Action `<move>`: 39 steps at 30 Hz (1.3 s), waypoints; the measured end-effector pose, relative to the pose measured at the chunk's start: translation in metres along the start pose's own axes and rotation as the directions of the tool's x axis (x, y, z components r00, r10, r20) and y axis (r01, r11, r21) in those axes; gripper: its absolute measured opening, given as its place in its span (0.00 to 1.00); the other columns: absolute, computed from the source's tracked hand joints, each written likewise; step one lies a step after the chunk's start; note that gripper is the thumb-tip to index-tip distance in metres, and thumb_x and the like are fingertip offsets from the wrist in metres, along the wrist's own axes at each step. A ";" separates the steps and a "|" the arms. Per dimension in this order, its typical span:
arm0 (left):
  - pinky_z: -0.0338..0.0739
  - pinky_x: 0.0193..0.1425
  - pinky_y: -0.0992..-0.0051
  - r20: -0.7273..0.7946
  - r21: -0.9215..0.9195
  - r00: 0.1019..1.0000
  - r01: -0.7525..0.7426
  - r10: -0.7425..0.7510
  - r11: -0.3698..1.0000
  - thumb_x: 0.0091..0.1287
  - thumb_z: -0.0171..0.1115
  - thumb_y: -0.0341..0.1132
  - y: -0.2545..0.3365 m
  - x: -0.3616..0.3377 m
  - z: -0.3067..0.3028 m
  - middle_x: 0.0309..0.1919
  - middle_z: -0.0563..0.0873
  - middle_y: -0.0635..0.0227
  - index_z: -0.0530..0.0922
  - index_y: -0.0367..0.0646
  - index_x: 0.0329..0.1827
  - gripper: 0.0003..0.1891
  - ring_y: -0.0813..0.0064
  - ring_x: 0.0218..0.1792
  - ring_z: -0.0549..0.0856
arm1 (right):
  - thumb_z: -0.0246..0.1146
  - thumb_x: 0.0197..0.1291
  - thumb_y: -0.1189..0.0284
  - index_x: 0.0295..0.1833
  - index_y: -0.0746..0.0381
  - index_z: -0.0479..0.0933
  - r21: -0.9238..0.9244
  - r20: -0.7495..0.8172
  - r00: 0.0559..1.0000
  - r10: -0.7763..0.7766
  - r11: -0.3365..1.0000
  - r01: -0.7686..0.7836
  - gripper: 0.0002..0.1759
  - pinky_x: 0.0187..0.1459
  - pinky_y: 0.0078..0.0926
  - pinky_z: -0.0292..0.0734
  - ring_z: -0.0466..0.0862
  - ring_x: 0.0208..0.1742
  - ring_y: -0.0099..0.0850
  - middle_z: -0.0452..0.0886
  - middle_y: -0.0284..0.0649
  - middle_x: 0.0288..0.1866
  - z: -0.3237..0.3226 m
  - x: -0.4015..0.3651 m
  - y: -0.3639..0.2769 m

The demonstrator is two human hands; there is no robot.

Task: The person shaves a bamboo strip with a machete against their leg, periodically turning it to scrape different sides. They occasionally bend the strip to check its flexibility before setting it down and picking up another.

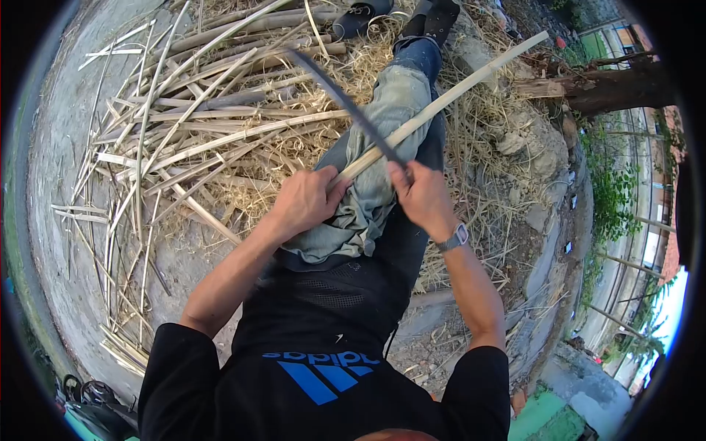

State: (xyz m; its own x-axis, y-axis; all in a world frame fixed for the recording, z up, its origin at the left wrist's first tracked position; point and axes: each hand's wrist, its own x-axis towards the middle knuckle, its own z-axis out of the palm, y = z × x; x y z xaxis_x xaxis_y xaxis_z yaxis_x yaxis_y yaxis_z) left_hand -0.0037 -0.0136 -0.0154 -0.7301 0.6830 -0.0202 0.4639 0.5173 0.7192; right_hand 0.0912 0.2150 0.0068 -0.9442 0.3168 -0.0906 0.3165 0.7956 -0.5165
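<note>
My left hand (305, 197) is closed around the near end of a pale bamboo strip (471, 82), which slants over my thigh to the upper right. In my right hand (423, 197), wearing a watch (457, 236) at the wrist, is a long, dark, narrow knife (342, 101). Its blade points to the upper left and crosses the strip just ahead of my left fingers. The handle is hidden in my fist. Under both lies a crumpled grey-green cloth (401, 92), draped along my leg.
Bamboo poles and split strips (213, 132) lie piled on the ground to the left. Curly shavings (294, 151) surround my legs. On the right are a rough rock (531, 151) and a thick wooden log (610, 87). A dark shoe (360, 18) shows at the top.
</note>
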 end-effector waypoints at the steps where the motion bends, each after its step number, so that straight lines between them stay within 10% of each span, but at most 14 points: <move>1: 0.75 0.28 0.52 0.000 -0.012 1.000 -0.003 0.003 1.000 0.75 0.66 0.42 -0.001 -0.001 -0.001 0.16 0.79 0.49 0.79 0.38 0.32 0.16 0.42 0.20 0.81 | 0.62 0.71 0.40 0.28 0.64 0.77 0.021 0.068 0.997 -0.028 0.999 0.026 0.35 0.30 0.50 0.79 0.85 0.30 0.58 0.82 0.51 0.21 0.012 -0.013 -0.003; 4: 0.79 0.29 0.50 0.030 0.008 0.999 0.019 -0.019 1.000 0.75 0.65 0.44 -0.009 -0.008 0.002 0.17 0.81 0.48 0.78 0.39 0.32 0.18 0.41 0.23 0.84 | 0.62 0.71 0.39 0.30 0.63 0.78 -0.057 0.042 0.997 -0.059 0.996 0.062 0.35 0.31 0.51 0.79 0.85 0.29 0.58 0.83 0.51 0.22 0.007 -0.006 0.015; 10: 0.77 0.28 0.51 0.031 0.014 0.999 -0.021 0.020 1.000 0.75 0.66 0.46 -0.022 -0.023 -0.005 0.17 0.81 0.49 0.79 0.38 0.30 0.20 0.40 0.23 0.83 | 0.56 0.74 0.37 0.29 0.70 0.80 -0.016 -0.328 0.842 0.430 0.888 -0.460 0.42 0.26 0.49 0.74 0.82 0.21 0.54 0.80 0.53 0.19 -0.064 0.081 0.181; 12: 0.76 0.26 0.56 0.019 0.016 1.000 -0.023 0.023 1.000 0.75 0.66 0.44 -0.024 -0.026 -0.013 0.16 0.80 0.52 0.80 0.38 0.31 0.19 0.46 0.21 0.83 | 0.62 0.73 0.41 0.27 0.68 0.79 0.385 -0.349 0.691 0.633 0.769 -0.510 0.38 0.23 0.41 0.74 0.82 0.18 0.39 0.79 0.44 0.17 -0.082 0.078 0.200; 18: 0.70 0.25 0.78 -0.245 -0.479 0.958 0.015 -0.150 0.878 0.83 0.57 0.38 0.038 0.027 -0.017 0.19 0.79 0.73 0.77 0.38 0.39 0.14 0.85 0.21 0.77 | 0.78 0.64 0.57 0.40 0.65 0.81 0.745 -0.379 0.780 0.498 0.664 -0.062 0.21 0.22 0.24 0.77 0.81 0.19 0.21 0.79 0.33 0.20 -0.068 0.003 0.046; 21: 0.79 0.44 0.73 -0.397 -0.402 0.903 -0.332 0.164 0.854 0.84 0.55 0.39 0.092 0.062 -0.010 0.43 0.86 0.63 0.80 0.35 0.51 0.13 0.75 0.40 0.84 | 0.80 0.62 0.61 0.40 0.66 0.81 0.836 -0.475 0.747 0.465 0.503 0.218 0.20 0.27 0.25 0.79 0.84 0.24 0.22 0.85 0.37 0.26 -0.059 -0.007 -0.014; 22: 0.79 0.47 0.72 -0.406 -0.201 0.848 -0.447 0.341 0.872 0.84 0.55 0.38 0.102 0.072 -0.008 0.45 0.85 0.64 0.82 0.35 0.53 0.14 0.73 0.43 0.85 | 0.80 0.62 0.63 0.39 0.66 0.81 0.716 -0.602 0.723 0.338 0.629 0.303 0.19 0.32 0.26 0.81 0.85 0.27 0.23 0.88 0.38 0.30 -0.057 -0.008 -0.021; 23: 0.78 0.43 0.69 -0.424 -0.526 0.880 -0.432 0.214 0.732 0.80 0.58 0.32 0.115 0.077 0.006 0.42 0.84 0.60 0.84 0.38 0.51 0.09 0.65 0.37 0.85 | 0.80 0.62 0.65 0.38 0.66 0.81 0.570 -0.702 0.685 0.193 0.730 0.378 0.17 0.37 0.27 0.83 0.87 0.31 0.23 0.90 0.39 0.34 -0.057 -0.011 -0.026; 27: 0.76 0.37 0.68 -0.243 -0.489 0.952 -0.286 0.187 0.824 0.80 0.59 0.33 0.126 0.062 0.010 0.33 0.84 0.60 0.85 0.37 0.52 0.10 0.69 0.32 0.83 | 0.82 0.57 0.63 0.39 0.66 0.85 0.599 -0.468 0.851 0.237 0.793 0.109 0.18 0.51 0.30 0.84 0.88 0.33 0.30 0.91 0.39 0.33 -0.091 -0.029 -0.027; 32: 0.75 0.30 0.65 -0.162 -0.572 0.985 -0.137 0.053 0.809 0.77 0.63 0.33 0.097 0.022 0.043 0.24 0.83 0.62 0.88 0.37 0.42 0.10 0.63 0.22 0.81 | 0.81 0.52 0.69 0.39 0.67 0.84 0.474 -0.251 0.961 0.116 0.880 0.018 0.16 0.42 0.38 0.82 0.87 0.31 0.39 0.89 0.42 0.29 -0.080 -0.044 -0.004; 35: 0.77 0.31 0.61 0.335 -0.186 0.923 -0.133 0.190 0.974 0.71 0.69 0.31 0.086 -0.005 0.022 0.26 0.85 0.59 0.88 0.39 0.38 0.05 0.57 0.26 0.86 | 0.81 0.51 0.71 0.40 0.68 0.83 0.555 -0.074 0.972 0.222 0.819 -0.145 0.16 0.44 0.39 0.82 0.87 0.31 0.42 0.87 0.45 0.27 -0.063 -0.041 0.024; 37: 0.78 0.32 0.60 -0.118 -0.275 0.922 -0.388 0.369 0.880 0.68 0.72 0.34 0.080 -0.018 0.005 0.28 0.86 0.61 0.88 0.40 0.37 0.06 0.59 0.28 0.87 | 0.82 0.48 0.70 0.40 0.68 0.82 0.443 -0.055 0.973 0.225 0.879 -0.178 0.19 0.43 0.42 0.81 0.87 0.34 0.47 0.86 0.49 0.28 -0.060 -0.038 0.041; 39: 0.76 0.52 0.61 -0.327 0.186 0.795 -0.477 0.511 0.859 0.62 0.77 0.39 0.052 -0.002 -0.033 0.44 0.88 0.61 0.87 0.41 0.48 0.16 0.58 0.45 0.86 | 0.82 0.47 0.71 0.40 0.68 0.82 0.306 -0.117 0.980 0.162 0.945 -0.120 0.19 0.42 0.42 0.80 0.87 0.34 0.49 0.86 0.50 0.29 -0.061 -0.033 0.063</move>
State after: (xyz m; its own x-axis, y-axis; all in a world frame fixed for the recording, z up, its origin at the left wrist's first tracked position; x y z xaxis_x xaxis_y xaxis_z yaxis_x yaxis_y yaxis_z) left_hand 0.0055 -0.0051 0.0445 -0.5072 0.6383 0.5791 0.8397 0.2147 0.4988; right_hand 0.1484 0.2862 0.0291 -0.8633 0.4995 -0.0730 0.3839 0.5559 -0.7373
